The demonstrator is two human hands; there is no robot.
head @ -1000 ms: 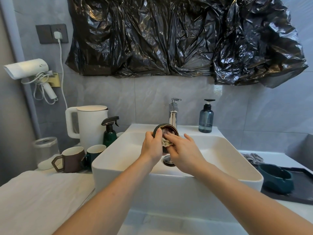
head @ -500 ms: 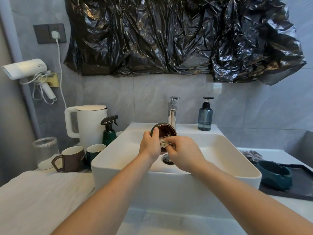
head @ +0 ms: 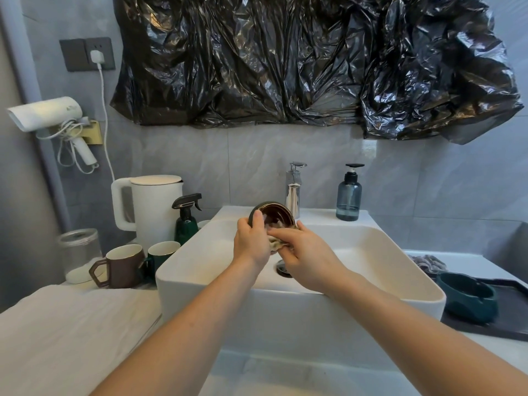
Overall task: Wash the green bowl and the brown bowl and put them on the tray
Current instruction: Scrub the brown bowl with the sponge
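Observation:
Over the white sink (head: pixel 371 281) my left hand (head: pixel 251 244) grips the brown bowl (head: pixel 275 214) by its rim, tilted so its inside faces me. My right hand (head: pixel 305 252) holds a small beige cloth (head: pixel 275 242) against the bowl's lower edge. The bowl sits just in front of the chrome tap (head: pixel 293 190). At the right, the green bowl (head: pixel 468 295) rests on the dark tray (head: pixel 508 318).
A blue soap dispenser (head: pixel 349 195) stands behind the sink. Left of the sink are a white kettle (head: pixel 151 207), a green spray bottle (head: pixel 186 221), a brown mug (head: pixel 123 265), a green mug (head: pixel 161 252) and a glass jar (head: pixel 80 252). A grey rag (head: pixel 425 261) lies behind the tray.
My right hand has slid down from inside the bowl to its lower edge with the cloth. The bowl's brown inside shows more. My left hand keeps its grip.

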